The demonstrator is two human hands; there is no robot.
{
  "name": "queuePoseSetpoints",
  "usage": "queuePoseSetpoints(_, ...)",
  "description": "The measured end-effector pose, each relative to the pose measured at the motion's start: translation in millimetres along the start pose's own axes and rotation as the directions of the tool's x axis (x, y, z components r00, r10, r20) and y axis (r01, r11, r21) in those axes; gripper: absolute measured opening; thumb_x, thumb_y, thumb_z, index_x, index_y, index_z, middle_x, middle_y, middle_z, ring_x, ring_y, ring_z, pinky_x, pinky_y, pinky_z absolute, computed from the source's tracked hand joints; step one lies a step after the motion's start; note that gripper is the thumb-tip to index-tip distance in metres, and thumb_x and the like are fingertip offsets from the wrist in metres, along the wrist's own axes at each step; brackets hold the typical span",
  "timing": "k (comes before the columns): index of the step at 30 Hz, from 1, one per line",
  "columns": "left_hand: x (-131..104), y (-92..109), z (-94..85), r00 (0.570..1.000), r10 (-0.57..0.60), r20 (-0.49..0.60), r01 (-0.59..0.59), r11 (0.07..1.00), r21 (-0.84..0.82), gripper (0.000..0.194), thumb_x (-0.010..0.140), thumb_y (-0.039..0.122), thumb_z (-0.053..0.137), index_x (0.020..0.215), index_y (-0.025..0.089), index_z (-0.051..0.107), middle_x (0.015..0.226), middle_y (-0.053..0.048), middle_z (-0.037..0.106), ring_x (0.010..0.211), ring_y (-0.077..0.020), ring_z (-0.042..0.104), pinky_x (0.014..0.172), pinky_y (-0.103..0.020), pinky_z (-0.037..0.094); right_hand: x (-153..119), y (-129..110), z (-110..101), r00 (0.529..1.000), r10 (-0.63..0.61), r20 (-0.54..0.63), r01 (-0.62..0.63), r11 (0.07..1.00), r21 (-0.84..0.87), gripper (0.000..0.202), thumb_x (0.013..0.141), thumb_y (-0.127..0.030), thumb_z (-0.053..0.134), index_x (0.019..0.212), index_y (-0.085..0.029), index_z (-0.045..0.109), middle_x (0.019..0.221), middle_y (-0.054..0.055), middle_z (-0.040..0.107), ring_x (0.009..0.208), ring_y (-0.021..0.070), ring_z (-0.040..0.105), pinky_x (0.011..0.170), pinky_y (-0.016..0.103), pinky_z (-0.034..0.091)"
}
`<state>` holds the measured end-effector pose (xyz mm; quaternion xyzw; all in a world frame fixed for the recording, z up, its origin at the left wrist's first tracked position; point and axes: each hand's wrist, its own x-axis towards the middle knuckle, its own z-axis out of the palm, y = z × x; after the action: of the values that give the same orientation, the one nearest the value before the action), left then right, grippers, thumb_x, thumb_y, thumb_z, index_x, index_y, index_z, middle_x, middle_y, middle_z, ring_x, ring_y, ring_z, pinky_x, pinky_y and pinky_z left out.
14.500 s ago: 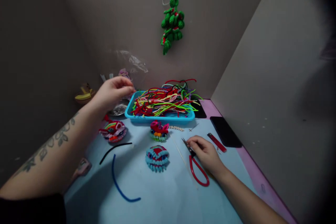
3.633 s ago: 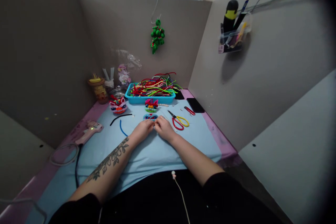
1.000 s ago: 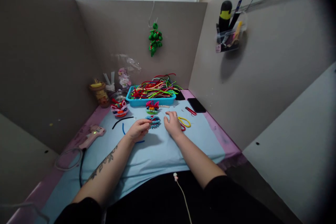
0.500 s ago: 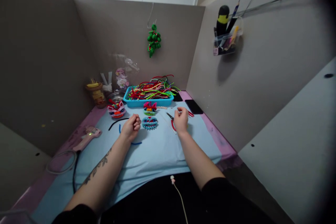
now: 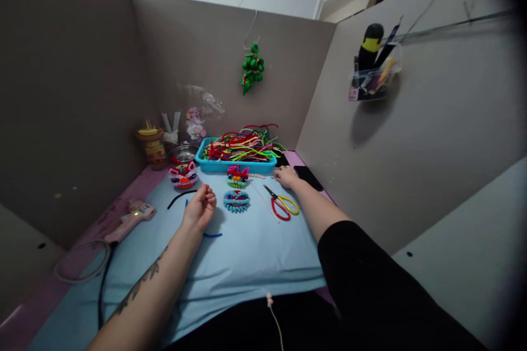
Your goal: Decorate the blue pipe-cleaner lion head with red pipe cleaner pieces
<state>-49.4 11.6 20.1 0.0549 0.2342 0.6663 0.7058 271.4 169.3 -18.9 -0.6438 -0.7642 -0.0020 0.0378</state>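
Observation:
My left hand [image 5: 200,207] is raised over the blue cloth [image 5: 247,258], fingers curled together; whatever it may hold is too small to make out. Black and blue stems [image 5: 213,235] lie around and below it. Beyond the blue tray's near right corner, my right hand [image 5: 285,176] rests low with fingertips together by a tiny item I cannot make out. Scissors [image 5: 281,205] with red and yellow handles lie in front of it. A light blue fuzzy piece [image 5: 236,201] sits between the hands, behind it a pink and green one [image 5: 237,176]. A pink and red head [image 5: 183,175] stands at left.
The blue tray [image 5: 234,166] holds a heap of colourful stems. At left lie a pink glue gun [image 5: 130,222] and its cable; a metal bowl [image 5: 184,153] and a jar [image 5: 155,151] stand behind. A phone [image 5: 308,177] lies beyond my right wrist. Grey partitions enclose the table.
My right hand has moved forward from above the scissors, which now show fully. My left hand has turned slightly, fingers still curled. The head camera view has shifted.

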Motion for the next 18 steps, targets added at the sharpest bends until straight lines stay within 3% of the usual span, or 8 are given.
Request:
queuePoseSetpoints(7,1,-8,-0.1,1.0,-0.019,0.012,0.019,0.999,0.041,0.023,0.093,0.013,0.041,0.074,0.011,0.053,0.06,0.001,0.05,0.044,-0.0011,0.044,0.039,-0.008,0.038,0,9,4,1.0,-0.014,-0.007,0.014,0.999,-0.038,0.029,0.086,-0.027,0.052,0.114,-0.025,0.054,0.116,0.009,0.051,0.107,0.0238,0.043,0.083,0.033,0.035)
queuePoseSetpoints(13,-1,-8,-1.9,1.0,0.0,0.011,-0.001,0.995,0.1,0.014,0.088,0.005,0.046,0.083,0.011,0.058,0.066,-0.002,0.056,0.051,-0.0036,0.053,0.045,-0.009,0.046,-1,13,-2,0.998,-0.051,0.035,0.051,0.998,-0.025,0.014,0.085,-0.024,0.051,0.091,-0.021,0.063,0.109,0.009,0.054,0.102,0.0234,0.046,0.077,0.031,0.037)
queuePoseSetpoints(18,-2,-12,-0.8,1.0,-0.006,0.0,0.006,0.993,0.115,0.019,0.087,0.0,0.042,0.087,0.01,0.058,0.069,-0.003,0.059,0.055,-0.005,0.058,0.05,-0.01,0.05,-9,20,-5,0.998,-0.06,-0.002,0.06,0.998,0.028,0.023,0.087,-0.022,0.049,0.108,-0.022,0.057,0.11,0.008,0.054,0.103,0.021,0.045,0.081,0.03,0.036)
